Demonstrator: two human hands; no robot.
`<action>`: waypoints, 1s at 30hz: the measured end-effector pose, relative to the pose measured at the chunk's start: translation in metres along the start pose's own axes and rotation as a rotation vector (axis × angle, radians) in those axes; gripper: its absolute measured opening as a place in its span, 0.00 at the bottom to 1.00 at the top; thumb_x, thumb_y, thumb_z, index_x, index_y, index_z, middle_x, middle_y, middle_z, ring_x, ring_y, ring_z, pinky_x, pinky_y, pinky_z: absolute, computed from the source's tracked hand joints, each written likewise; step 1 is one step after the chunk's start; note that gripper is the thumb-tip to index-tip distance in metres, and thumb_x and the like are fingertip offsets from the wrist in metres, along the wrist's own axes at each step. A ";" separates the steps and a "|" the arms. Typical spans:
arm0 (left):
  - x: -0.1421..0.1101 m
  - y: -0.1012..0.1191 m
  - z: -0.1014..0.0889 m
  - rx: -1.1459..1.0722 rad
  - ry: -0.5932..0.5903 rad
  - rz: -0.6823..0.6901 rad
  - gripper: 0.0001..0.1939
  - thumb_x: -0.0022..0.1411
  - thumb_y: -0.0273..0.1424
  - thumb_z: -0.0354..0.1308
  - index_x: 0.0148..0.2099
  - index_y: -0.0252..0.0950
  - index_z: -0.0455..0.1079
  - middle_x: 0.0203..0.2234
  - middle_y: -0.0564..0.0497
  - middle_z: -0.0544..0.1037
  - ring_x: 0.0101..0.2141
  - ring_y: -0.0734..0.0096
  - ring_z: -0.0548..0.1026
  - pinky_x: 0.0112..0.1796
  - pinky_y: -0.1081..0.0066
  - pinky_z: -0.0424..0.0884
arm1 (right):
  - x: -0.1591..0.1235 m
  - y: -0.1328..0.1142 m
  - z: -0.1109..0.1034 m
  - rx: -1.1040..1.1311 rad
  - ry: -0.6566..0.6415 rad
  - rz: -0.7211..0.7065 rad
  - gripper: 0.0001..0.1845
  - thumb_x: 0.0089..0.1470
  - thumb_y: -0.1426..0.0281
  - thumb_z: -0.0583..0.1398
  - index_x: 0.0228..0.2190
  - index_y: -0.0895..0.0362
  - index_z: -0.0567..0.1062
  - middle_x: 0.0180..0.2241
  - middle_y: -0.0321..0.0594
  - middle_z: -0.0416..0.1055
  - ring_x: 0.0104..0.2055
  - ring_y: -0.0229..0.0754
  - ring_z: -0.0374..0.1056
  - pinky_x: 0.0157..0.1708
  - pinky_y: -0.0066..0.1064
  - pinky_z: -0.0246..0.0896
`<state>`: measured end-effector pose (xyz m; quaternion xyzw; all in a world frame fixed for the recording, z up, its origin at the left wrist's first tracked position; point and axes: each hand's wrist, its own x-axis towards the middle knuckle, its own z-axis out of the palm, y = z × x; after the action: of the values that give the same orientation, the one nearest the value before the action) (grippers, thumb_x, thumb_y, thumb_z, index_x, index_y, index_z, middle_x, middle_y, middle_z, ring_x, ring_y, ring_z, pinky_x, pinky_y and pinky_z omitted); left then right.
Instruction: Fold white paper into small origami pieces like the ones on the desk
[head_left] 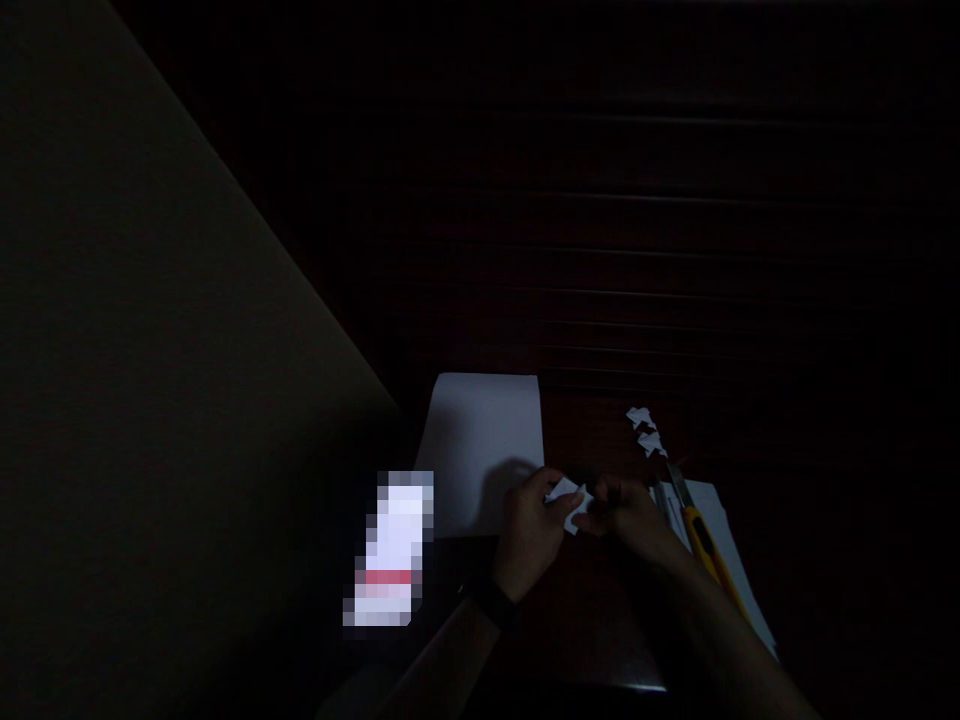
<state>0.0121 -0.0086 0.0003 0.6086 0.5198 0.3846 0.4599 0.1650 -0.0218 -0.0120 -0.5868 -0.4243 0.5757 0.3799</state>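
A small folded piece of white paper point(566, 492) is pinched in my left hand point(531, 525), its thumb lying across the front. My right hand point(624, 515) is at the paper's right edge, with thumb and fingertips curled in close to it; the dim light blurs the exact contact. Beyond my right hand lie two small folded white paper pieces point(646, 432), close together on the dark table. A yellow utility knife point(705, 550) with its blade showing rests beside my right forearm. A dark band circles my left wrist.
A large white sheet point(484, 430) lies behind my left hand, shaded in parts. More white paper point(739, 560) sits under the knife at right. A bright, pixelated screen-like shape point(394, 550) glows at lower left. The dark table point(585, 620) meets a pale wall point(150, 350) at left.
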 end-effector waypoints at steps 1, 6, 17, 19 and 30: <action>0.001 0.000 0.000 0.011 0.012 0.003 0.07 0.54 0.34 0.57 0.35 0.38 0.70 0.27 0.53 0.76 0.28 0.71 0.73 0.28 0.74 0.65 | 0.000 0.000 0.000 -0.007 0.012 -0.012 0.20 0.34 0.69 0.66 0.18 0.55 0.56 0.17 0.26 0.57 0.19 0.32 0.54 0.18 0.24 0.48; 0.002 0.004 -0.001 0.040 0.043 0.022 0.07 0.55 0.32 0.56 0.37 0.38 0.70 0.29 0.52 0.76 0.30 0.69 0.74 0.29 0.74 0.67 | -0.003 -0.008 0.001 -0.016 0.040 -0.083 0.20 0.32 0.69 0.68 0.30 0.55 0.67 0.24 0.31 0.66 0.26 0.37 0.63 0.24 0.27 0.56; -0.008 0.016 -0.007 0.296 -0.114 0.250 0.10 0.60 0.26 0.49 0.40 0.42 0.69 0.32 0.52 0.77 0.34 0.69 0.73 0.38 0.72 0.66 | -0.006 -0.014 -0.008 -0.121 -0.157 -0.044 0.10 0.39 0.66 0.65 0.24 0.60 0.76 0.24 0.36 0.72 0.28 0.39 0.65 0.30 0.29 0.57; -0.010 0.018 -0.008 0.335 -0.143 0.280 0.11 0.61 0.24 0.48 0.40 0.41 0.69 0.32 0.51 0.77 0.34 0.69 0.73 0.38 0.72 0.65 | -0.005 -0.012 -0.008 -0.157 -0.138 -0.059 0.08 0.39 0.66 0.65 0.22 0.60 0.76 0.22 0.34 0.71 0.25 0.37 0.63 0.27 0.27 0.55; -0.004 0.005 -0.005 0.143 -0.152 0.117 0.08 0.55 0.30 0.56 0.40 0.41 0.70 0.29 0.53 0.77 0.31 0.69 0.73 0.31 0.74 0.66 | -0.007 -0.011 -0.004 -0.250 -0.070 0.000 0.10 0.39 0.68 0.63 0.15 0.60 0.72 0.14 0.30 0.61 0.18 0.32 0.52 0.18 0.25 0.43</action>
<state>0.0078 -0.0115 0.0064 0.6965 0.4733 0.3254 0.4300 0.1681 -0.0248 0.0011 -0.6090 -0.5057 0.5385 0.2887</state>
